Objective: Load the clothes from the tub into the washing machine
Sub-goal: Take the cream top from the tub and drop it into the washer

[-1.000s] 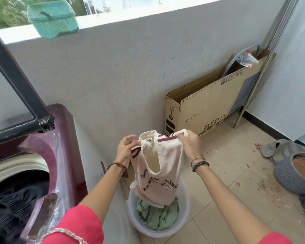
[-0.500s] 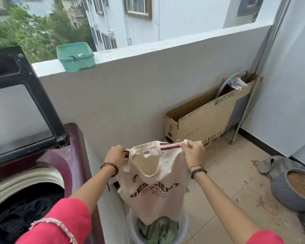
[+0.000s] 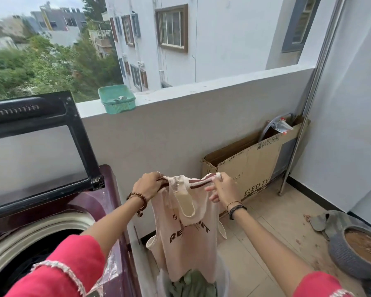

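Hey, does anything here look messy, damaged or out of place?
Yes: reddish-brown debris is scattered on the floor tiles beside the grey planter, like spilled soil or dry petals. The cream top, held by both hands, looks fine.

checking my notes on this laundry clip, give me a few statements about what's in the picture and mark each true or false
1. Both hands hold the cream tank top by its shoulder straps. True: the left hand grips one strap and the right hand pinches the other.
2. The washing machine has its lid shut. False: the lid stands raised and the drum opening shows.
3. A green garment lies in the tub under the top. True.
4. The green basket sits on the floor. False: it rests on the balcony ledge.
5. The cardboard box leans against the wall. True.
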A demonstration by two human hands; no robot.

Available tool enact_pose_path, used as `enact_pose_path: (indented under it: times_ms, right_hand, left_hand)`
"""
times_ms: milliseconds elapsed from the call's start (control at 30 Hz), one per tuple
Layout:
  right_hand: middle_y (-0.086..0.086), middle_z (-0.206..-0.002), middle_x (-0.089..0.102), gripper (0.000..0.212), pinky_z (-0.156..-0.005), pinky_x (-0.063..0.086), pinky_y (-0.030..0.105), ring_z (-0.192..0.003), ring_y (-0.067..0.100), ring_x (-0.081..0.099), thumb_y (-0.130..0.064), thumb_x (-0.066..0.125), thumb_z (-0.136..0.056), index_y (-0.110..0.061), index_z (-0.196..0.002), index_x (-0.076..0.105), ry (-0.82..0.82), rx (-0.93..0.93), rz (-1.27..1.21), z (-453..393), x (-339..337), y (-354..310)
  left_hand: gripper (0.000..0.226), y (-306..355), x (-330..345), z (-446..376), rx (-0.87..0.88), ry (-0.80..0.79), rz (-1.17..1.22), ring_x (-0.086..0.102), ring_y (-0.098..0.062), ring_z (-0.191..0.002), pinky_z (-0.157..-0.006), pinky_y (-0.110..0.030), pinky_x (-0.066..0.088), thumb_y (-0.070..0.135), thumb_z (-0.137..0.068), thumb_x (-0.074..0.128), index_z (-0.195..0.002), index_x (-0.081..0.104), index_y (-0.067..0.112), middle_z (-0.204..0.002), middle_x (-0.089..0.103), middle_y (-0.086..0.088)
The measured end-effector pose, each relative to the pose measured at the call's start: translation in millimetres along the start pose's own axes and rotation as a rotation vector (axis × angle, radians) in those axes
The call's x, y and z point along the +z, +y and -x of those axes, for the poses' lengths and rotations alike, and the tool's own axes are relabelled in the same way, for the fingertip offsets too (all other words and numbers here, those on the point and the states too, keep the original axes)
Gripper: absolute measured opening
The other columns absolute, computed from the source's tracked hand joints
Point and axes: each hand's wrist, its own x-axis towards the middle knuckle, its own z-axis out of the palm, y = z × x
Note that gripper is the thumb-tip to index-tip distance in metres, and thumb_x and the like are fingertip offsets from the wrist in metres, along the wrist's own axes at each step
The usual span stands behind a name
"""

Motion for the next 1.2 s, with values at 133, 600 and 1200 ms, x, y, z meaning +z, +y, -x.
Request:
enact_pose_path:
  times_ms: [133, 600, 1200]
  right_hand:
    - [0.004, -0.091, 0.067, 0.006, -0.051, 0.055, 0.033, -0.060, 0.018, 0.068, -0.012, 0.046, -0.092, -0.018, -0.093, 0.044, -0.076, -0.225, 0.178, 0.2, -0.1, -35.1]
    - [0.022, -0.105, 0.050, 0.047, -0.054, 0.046, 0.038, -0.060, 0.038, 0.059, -0.004, 0.047, -0.087, -0.022, -0.108, 0.010, 0.074, -1.017, 0.695, -0.6, 19.1, -243.9]
    - [0.020, -0.107, 0.054, 0.061, -0.045, 0.028, 0.023, -0.055, 0.023, 0.042, 0.001, 0.058, -0.075, -0.026, -0.109, 0.015, 0.177, -1.564, 0.467, 4.3, 122.6, -493.3]
  left_hand:
    - [0.022, 9.7, -37.7, 7.3, 0.001, 0.153, 0.177, 0.060, -0.024, -0.097, -0.070, -0.028, 0.040, 0.038, -0.091, 0.050, -0.090, 0.068, 0.027, -0.098, 0.069, 0.001]
    - [0.014, 37.6, -255.0, 37.4, 0.142, 0.559, 1.092, 0.064, -0.012, -0.044, -0.041, -0.023, 0.053, 0.018, -0.096, 0.052, -0.089, 0.056, 0.007, -0.069, 0.065, -0.004]
    - [0.022, 13.4, -484.9, 77.5, 0.369, 0.984, 0.711, 0.061, -0.007, -0.075, -0.060, -0.008, 0.048, -0.003, -0.085, 0.059, -0.087, 0.058, 0.018, -0.086, 0.066, 0.001]
